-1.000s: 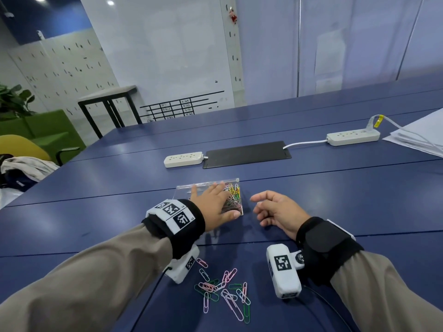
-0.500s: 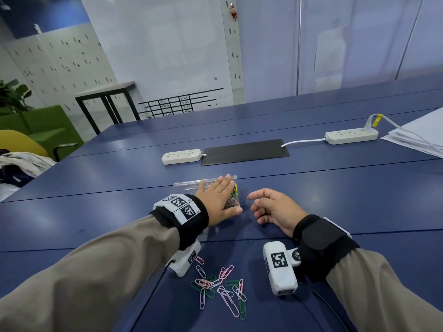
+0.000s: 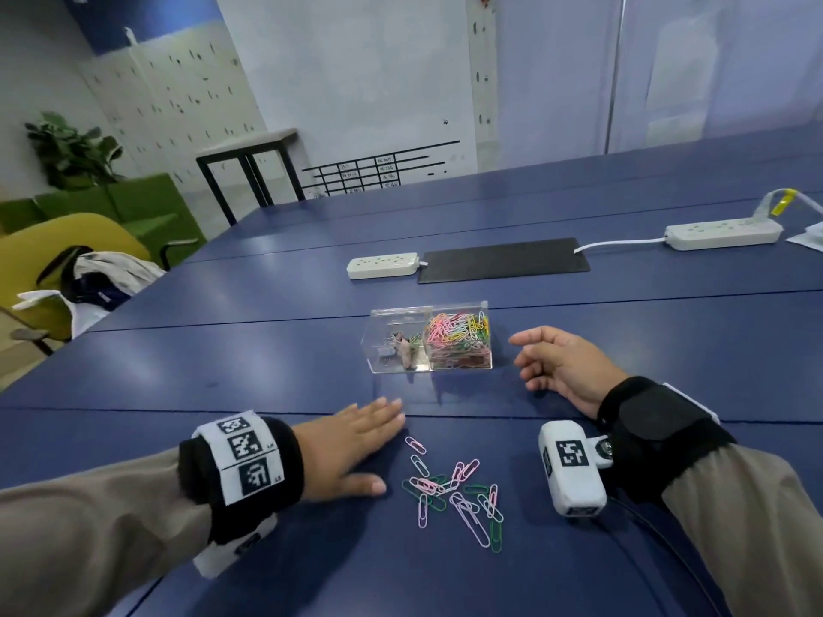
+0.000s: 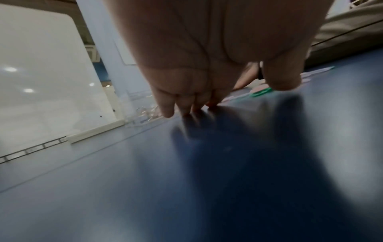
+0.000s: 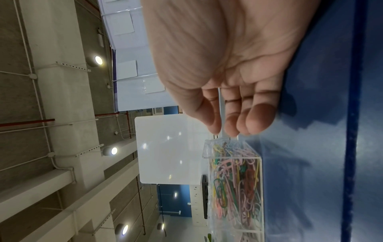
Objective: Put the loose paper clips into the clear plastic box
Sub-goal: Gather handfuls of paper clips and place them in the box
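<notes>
A clear plastic box (image 3: 429, 338) stands on the blue table, its right half packed with coloured paper clips (image 3: 461, 334) and a few clips in its left half. A loose pile of pink and green paper clips (image 3: 454, 489) lies nearer to me. My left hand (image 3: 352, 447) lies flat on the table just left of that pile, fingers straight, holding nothing. My right hand (image 3: 556, 362) rests on its edge to the right of the box, fingers loosely curled and empty. The right wrist view shows the box (image 5: 236, 185) just beyond the right fingertips (image 5: 232, 129).
Two white power strips (image 3: 383, 265) (image 3: 723, 233) and a black mat (image 3: 503, 260) lie farther back on the table. Papers (image 3: 808, 236) sit at the far right edge. A yellow chair (image 3: 67, 256) with clothes stands off the table's left side.
My left hand has come off the box and moved back toward me, now lying flat beside the loose clips. The right hand has hardly moved.
</notes>
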Available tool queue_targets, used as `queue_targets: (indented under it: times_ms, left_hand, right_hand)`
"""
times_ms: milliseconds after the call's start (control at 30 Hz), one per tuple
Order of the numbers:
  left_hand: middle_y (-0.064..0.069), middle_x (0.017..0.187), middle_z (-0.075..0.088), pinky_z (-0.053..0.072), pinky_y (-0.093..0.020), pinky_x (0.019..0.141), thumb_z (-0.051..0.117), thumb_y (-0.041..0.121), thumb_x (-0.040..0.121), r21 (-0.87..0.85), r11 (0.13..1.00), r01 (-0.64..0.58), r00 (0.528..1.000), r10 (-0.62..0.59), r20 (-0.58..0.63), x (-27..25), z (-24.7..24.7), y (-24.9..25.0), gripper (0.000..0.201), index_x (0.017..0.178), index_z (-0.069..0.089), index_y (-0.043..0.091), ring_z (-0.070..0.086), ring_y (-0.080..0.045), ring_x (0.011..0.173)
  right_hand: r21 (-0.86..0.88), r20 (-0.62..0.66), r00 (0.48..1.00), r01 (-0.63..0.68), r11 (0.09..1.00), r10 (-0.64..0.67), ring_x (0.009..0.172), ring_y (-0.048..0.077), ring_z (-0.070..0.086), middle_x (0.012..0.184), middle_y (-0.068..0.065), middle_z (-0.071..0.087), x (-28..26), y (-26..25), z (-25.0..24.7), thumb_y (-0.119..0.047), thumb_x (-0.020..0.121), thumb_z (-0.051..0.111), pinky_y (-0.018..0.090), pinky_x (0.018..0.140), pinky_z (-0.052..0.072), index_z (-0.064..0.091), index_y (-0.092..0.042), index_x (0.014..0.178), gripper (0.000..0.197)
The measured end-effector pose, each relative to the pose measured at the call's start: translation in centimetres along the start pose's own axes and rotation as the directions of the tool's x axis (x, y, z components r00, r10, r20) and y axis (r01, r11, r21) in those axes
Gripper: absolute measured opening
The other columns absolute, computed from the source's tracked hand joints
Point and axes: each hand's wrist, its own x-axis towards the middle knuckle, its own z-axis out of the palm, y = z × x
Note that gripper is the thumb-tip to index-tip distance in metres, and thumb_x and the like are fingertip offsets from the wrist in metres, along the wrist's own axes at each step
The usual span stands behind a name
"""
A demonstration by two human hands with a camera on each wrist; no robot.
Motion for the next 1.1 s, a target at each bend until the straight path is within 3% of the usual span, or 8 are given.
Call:
queue_targets:
  times_ms: [133,200,267,333,467,600,733,1100]
  left_hand:
    - [0.004,0.148,-0.025,-0.006,-0.033,0.119,0.015,0.079,0.063,-0.028,0.999,-0.035,0.997,0.037,0.066,-0.5,0.8,2.8,0.106,0.144,-0.012,0.017,-0.018,-0.010,0.140]
    - [0.002,0.153,-0.019,0.002,-0.035,0.120,0.037,0.070,0.078,-0.055,0.998,-0.039,0.998,0.041,0.040,-0.2,0.3,4.0,0.098,0.145,-0.011,0.017,-0.014,-0.009,0.141]
    - [-0.004,0.157,0.005,0.017,-0.034,0.117,0.055,0.052,0.082,-0.085,0.996,-0.022,0.998,0.018,-0.054,0.3,-0.4,4.9,0.095,0.146,-0.005,0.017,0.008,-0.016,0.144]
    - [-0.008,0.144,0.030,0.030,-0.034,0.108,0.060,0.039,0.082,-0.076,0.997,0.006,0.989,-0.017,-0.149,1.0,-1.3,5.7,0.084,0.146,0.010,0.017,0.033,-0.024,0.132]
    - [-0.008,0.125,0.046,0.040,-0.030,0.092,0.063,0.022,0.082,-0.120,0.992,0.030,0.988,-0.048,-0.149,2.4,-2.6,7.2,0.051,0.128,0.042,0.015,0.051,-0.025,0.110]
    - [-0.011,0.102,0.058,0.037,-0.024,0.073,0.060,0.014,0.081,-0.192,0.981,0.039,0.993,-0.059,-0.101,3.4,-3.4,7.7,0.028,0.108,0.053,0.009,0.048,-0.018,0.081]
    - [-0.013,0.099,0.065,0.037,-0.024,0.070,0.054,0.010,0.081,-0.169,0.985,0.033,0.996,-0.046,-0.073,3.6,-3.3,7.9,0.020,0.100,0.057,0.008,0.053,-0.024,0.081]
    - [0.002,0.079,0.051,0.036,-0.025,0.068,0.053,0.008,0.076,-0.175,0.984,0.016,0.992,-0.038,-0.124,3.5,-3.4,7.7,0.011,0.084,0.053,0.016,0.046,-0.018,0.074]
  right_hand:
    - [0.002,-0.002,1.000,0.003,1.000,-0.003,0.054,0.015,0.048,0.071,0.009,0.055,-0.1,-0.2,0.0,0.003,0.090,0.041,0.019,0.044,0.045,0.056,-0.009,0.092,0.019]
    - [0.001,-0.002,1.000,0.003,1.000,-0.003,0.052,0.014,0.049,0.071,0.009,0.055,-0.2,-0.3,0.1,0.003,0.090,0.041,0.019,0.044,0.046,0.056,-0.009,0.092,0.019]
    - [0.000,-0.002,1.000,0.006,1.000,-0.006,0.052,0.014,0.049,0.071,0.009,0.055,-0.4,-0.4,0.2,0.003,0.090,0.040,0.018,0.044,0.045,0.056,-0.009,0.091,0.020]
    - [-0.004,-0.005,1.000,0.008,1.000,-0.008,0.053,0.015,0.048,0.070,0.009,0.054,-0.5,-0.4,0.2,0.004,0.090,0.040,0.018,0.044,0.045,0.056,-0.009,0.091,0.020]
    - [-0.006,0.003,1.000,0.013,1.000,-0.012,0.055,0.016,0.047,0.071,0.009,0.054,-0.6,-0.3,0.2,0.003,0.091,0.040,0.018,0.044,0.045,0.055,-0.009,0.090,0.019]
    - [-0.010,0.010,1.000,0.014,1.000,-0.013,0.055,0.016,0.047,0.071,0.009,0.054,-0.4,-0.2,0.2,0.003,0.091,0.040,0.017,0.044,0.045,0.055,-0.009,0.091,0.019]
    - [-0.024,0.017,1.000,0.014,1.000,-0.013,0.055,0.016,0.048,0.072,0.009,0.054,-0.3,-0.1,0.0,0.002,0.091,0.040,0.019,0.046,0.046,0.055,-0.009,0.092,0.019]
    - [-0.027,0.014,1.000,0.014,1.000,-0.014,0.055,0.016,0.048,0.072,0.010,0.054,-0.2,-0.1,0.0,0.002,0.091,0.041,0.019,0.046,0.046,0.056,-0.008,0.094,0.018]
